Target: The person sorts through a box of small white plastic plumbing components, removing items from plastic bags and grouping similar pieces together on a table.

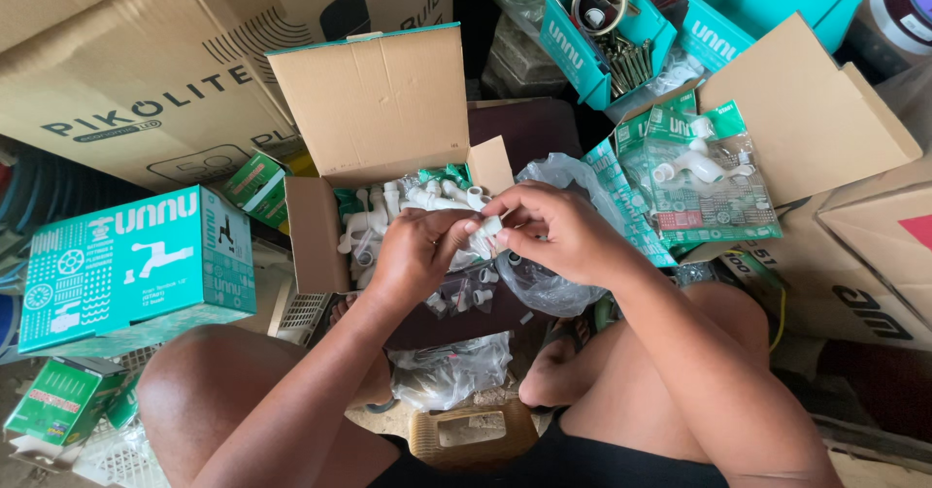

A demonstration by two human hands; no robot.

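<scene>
Both left hand (416, 255) and right hand (553, 231) pinching one small white plastic tap fitting (488, 228), just above the open brown cardboard box (379, 109) for easy reach

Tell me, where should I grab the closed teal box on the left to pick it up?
Grip the closed teal box by its two long side walls, coming from above. Its wide flat top faces up with nothing on it, while other boxes crowd it low down.
</scene>
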